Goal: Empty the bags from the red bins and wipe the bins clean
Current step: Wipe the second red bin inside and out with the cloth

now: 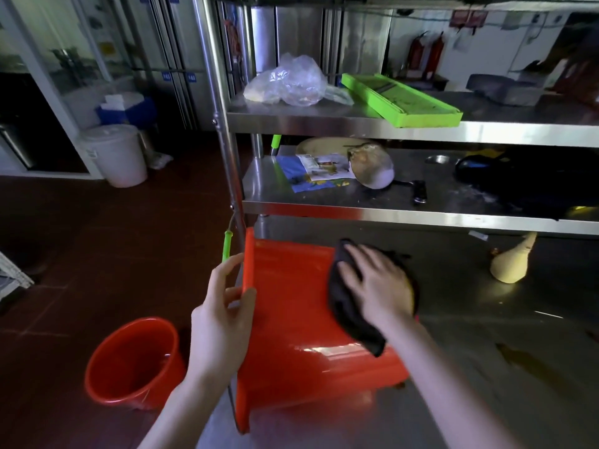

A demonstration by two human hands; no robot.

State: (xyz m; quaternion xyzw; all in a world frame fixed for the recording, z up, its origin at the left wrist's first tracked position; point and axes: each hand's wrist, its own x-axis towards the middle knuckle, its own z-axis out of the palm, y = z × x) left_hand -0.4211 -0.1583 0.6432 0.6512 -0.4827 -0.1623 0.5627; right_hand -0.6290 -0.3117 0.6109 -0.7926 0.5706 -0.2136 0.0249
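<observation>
One red bin (291, 319) lies on its side on the steel table (486, 367), rim clasped by the left hand (223, 319) while the right hand (376, 286), fingers flat and spread, presses a dark cloth (350, 322) to its wall. Advised: steady the rim, wipe in overlapping strokes, rotate. A second red bin (129, 361) stands on the floor, seemingly wet inside; the shelf post (227, 157) crowds the rim.

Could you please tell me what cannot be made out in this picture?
Head view:
- Inside of the table bin: hidden by its own wall.
- Its base: covered by the cloth under the right hand.
- Bottom of the floor bin: too dim.
- Right end of the middle shelf: too dark.
</observation>
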